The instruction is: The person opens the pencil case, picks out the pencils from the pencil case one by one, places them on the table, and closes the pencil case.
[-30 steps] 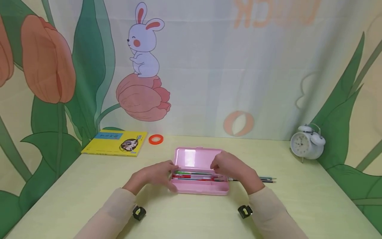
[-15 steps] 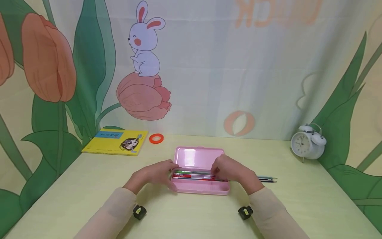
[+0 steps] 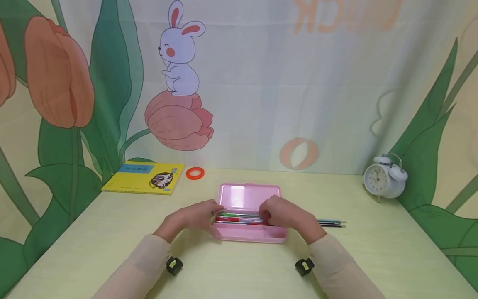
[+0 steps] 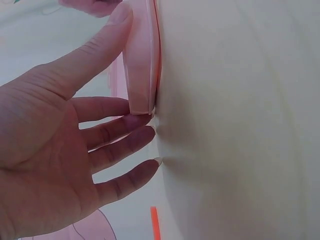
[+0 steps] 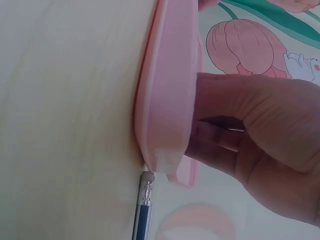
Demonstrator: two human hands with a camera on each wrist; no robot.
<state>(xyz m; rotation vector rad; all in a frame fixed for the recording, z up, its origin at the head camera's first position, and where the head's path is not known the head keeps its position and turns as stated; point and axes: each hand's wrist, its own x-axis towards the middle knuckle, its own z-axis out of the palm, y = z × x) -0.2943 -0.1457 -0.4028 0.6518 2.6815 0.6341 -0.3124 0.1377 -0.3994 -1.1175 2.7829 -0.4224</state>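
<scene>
A pink pencil case [image 3: 239,233] lies on the table with its lid [image 3: 257,197] raised at the back, and several pens and pencils [image 3: 233,220] lie in its long compartment. My left hand [image 3: 196,216] holds the case's left end, thumb at the front wall and fingers around the back corner, as the left wrist view shows. The right hand [image 3: 286,214] reaches over the case's right end with curled fingers down among the pens. Its fingertips are hidden behind the pink wall in the right wrist view, so I cannot tell whether they pinch a pen.
Several pencils [image 3: 331,224] lie on the table just right of the case, one with its eraser end [image 5: 148,176] by the case corner. A yellow book [image 3: 138,180] and an orange ring [image 3: 195,167] are back left; a white alarm clock [image 3: 384,178] stands back right.
My right hand has come down from above the case's right end into the pens and shifted slightly left. The left hand stays at the case's left end.
</scene>
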